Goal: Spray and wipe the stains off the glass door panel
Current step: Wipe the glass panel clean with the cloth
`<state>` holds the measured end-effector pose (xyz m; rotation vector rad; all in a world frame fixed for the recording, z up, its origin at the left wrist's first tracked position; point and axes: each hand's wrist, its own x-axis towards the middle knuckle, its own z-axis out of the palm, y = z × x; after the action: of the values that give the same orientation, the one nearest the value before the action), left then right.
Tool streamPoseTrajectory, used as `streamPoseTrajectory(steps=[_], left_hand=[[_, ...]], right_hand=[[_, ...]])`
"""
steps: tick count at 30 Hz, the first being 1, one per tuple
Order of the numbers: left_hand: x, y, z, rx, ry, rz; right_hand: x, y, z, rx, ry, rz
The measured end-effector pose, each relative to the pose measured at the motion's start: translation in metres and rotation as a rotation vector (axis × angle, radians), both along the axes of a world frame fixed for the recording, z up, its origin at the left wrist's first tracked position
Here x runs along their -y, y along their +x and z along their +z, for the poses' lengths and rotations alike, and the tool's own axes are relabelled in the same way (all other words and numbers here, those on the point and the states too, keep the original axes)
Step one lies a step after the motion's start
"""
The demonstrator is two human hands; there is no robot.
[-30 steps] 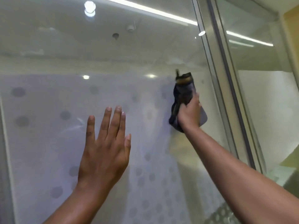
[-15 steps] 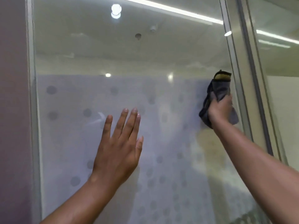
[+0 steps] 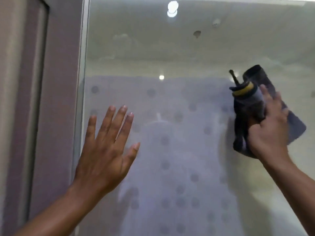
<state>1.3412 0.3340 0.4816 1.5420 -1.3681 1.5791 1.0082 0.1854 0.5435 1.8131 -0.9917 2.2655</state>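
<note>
Since the earlier frame the view has swung left, bringing the panel's left frame (image 3: 81,65) in, and the right hand (image 3: 271,133) with its cloth (image 3: 242,130) now sits farther from that side's edge, over the dotted film. Its fingers (image 3: 265,96) curl round the dark cloth, bunched with what looks like a yellow-banded nozzle (image 3: 243,89), pressing it on the glass (image 3: 170,57). The left hand (image 3: 105,150) lies flat, fingers spread wide, bracing near the left edge. To wipe well, I'd keep even pressure, overlap strokes toward the hazy smears by the top edge, and keep the bracing palm off cleaned glass
</note>
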Motion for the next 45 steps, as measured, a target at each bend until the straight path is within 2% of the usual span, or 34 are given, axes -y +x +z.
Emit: streamPoseTrajectory(steps=[2,3,4,6,8,10,12,14,16,17,18,19,20,22,23,25,26,27,29,31,32,34,37,39,41,43,45], left_hand=[[-0.014,0.029,0.003,-0.040,0.014,0.057],[-0.017,0.039,0.005,-0.032,0.036,0.076],[-0.016,0.047,0.006,-0.011,0.060,0.076],[-0.013,0.054,0.008,0.016,0.087,0.041],[-0.011,0.054,0.009,0.012,0.077,0.010],[-0.012,0.054,0.008,0.023,0.077,-0.007],[-0.016,0.060,0.011,0.058,0.085,-0.014],[-0.024,0.075,0.021,0.081,0.064,-0.015],[-0.032,0.093,0.033,0.055,0.012,-0.031],[-0.034,0.100,0.037,0.027,-0.008,-0.044],[-0.034,0.105,0.040,-0.003,-0.017,-0.062],[-0.033,0.107,0.041,-0.028,-0.017,-0.085],[-0.031,0.108,0.040,-0.039,-0.016,-0.111],[-0.029,0.108,0.039,-0.035,-0.016,-0.159],[-0.030,0.108,0.039,-0.030,-0.014,-0.173],[-0.032,0.110,0.039,-0.021,-0.006,-0.183],[-0.033,0.110,0.039,-0.018,-0.008,-0.185],[-0.033,0.109,0.039,-0.017,-0.012,-0.189],[-0.032,0.106,0.037,-0.019,-0.024,-0.205],[-0.031,0.106,0.036,-0.024,-0.043,-0.204],[-0.032,0.106,0.036,-0.023,-0.047,-0.206],[-0.033,0.107,0.036,-0.009,-0.052,-0.237],[-0.036,0.109,0.037,-0.020,-0.033,-0.319],[-0.036,0.109,0.036,-0.020,-0.027,-0.300],[-0.034,0.108,0.036,-0.009,-0.035,-0.264],[-0.033,0.106,0.036,-0.009,-0.029,-0.236],[-0.033,0.106,0.035,-0.021,-0.030,-0.225]], right_hand=[[-0.016,0.029,-0.004,0.121,0.033,0.043],[-0.027,0.053,-0.006,0.095,-0.008,0.025],[-0.037,0.079,-0.010,0.001,-0.084,-0.013],[-0.050,0.127,-0.023,-0.356,-0.285,-0.074],[-0.050,0.141,-0.029,-0.685,-0.443,-0.092],[-0.039,0.120,-0.017,-0.812,-0.486,-0.093],[-0.028,0.091,-0.017,-0.681,-0.365,-0.094],[-0.024,0.067,-0.021,-0.293,-0.141,-0.087],[-0.041,0.081,-0.020,0.138,0.068,-0.083],[-0.055,0.105,-0.014,0.276,0.142,-0.068],[-0.070,0.135,-0.008,0.324,0.152,-0.039],[-0.086,0.168,-0.003,0.281,0.098,-0.023],[-0.099,0.201,-0.004,0.150,0.000,-0.013],[-0.112,0.246,-0.018,-0.254,-0.188,-0.008],[-0.113,0.247,-0.021,-0.414,-0.240,-0.023],[-0.099,0.220,-0.015,-0.550,-0.299,-0.083],[-0.089,0.201,-0.014,-0.523,-0.273,-0.114],[-0.079,0.182,-0.011,-0.411,-0.216,-0.137],[-0.070,0.156,-0.003,0.013,-0.034,-0.152],[-0.082,0.181,0.005,0.334,0.132,-0.132],[-0.095,0.206,0.008,0.354,0.150,-0.119],[-0.119,0.257,0.000,0.146,-0.011,-0.078],[-0.126,0.283,-0.023,-0.351,-0.259,-0.058],[-0.110,0.251,-0.017,-0.430,-0.280,-0.111],[-0.088,0.206,-0.016,-0.224,-0.170,-0.145],[-0.075,0.173,-0.026,0.195,0.022,-0.155],[-0.085,0.200,-0.043,0.520,0.178,-0.167]])
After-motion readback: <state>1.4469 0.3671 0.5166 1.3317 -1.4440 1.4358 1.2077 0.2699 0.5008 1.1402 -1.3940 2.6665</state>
